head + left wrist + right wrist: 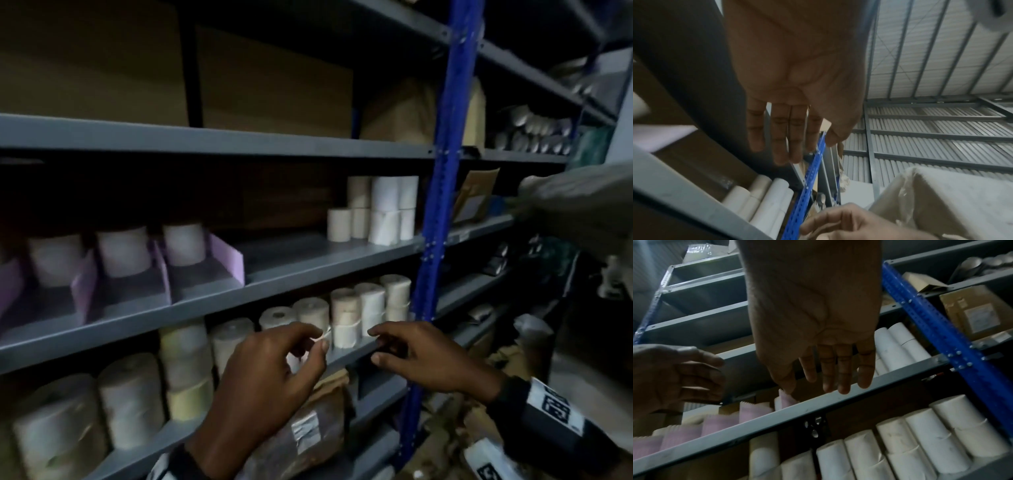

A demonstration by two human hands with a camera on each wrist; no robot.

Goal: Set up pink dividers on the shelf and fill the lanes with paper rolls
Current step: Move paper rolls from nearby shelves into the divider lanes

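Paper rolls are what I'm going for right now, so both hands are down at the lower shelf [356, 356]. My left hand [270, 373] has its fingers loosely curled with thumb and forefinger nearly meeting, and there's a pale sliver right at the tips. Could be a roll's edge behind them, could be something pinched; too blurry to call. My right hand [424, 359] is spread and relaxed, holding nothing, fingertips just above the shelf lip. Right behind both hands is a row of cream and white paper rolls [346, 315] standing upright, some stacked two high.

One level up is the shelf [325, 274] I'm actually organizing. The pink dividers [226, 255] are standing on its left half, making at least three lanes. Each lane I can see has a single roll [185, 245] sitting at the back with the front bare. So I'd say divider setup is at least started and the filling has barely begun.

The right half of that shelf has no dividers, just a loose cluster of stacked rolls [376, 209] beside the blue upright [442, 171]. Those probably need lanes too.

Bottom left has fatter rolls [130, 401], not touched.
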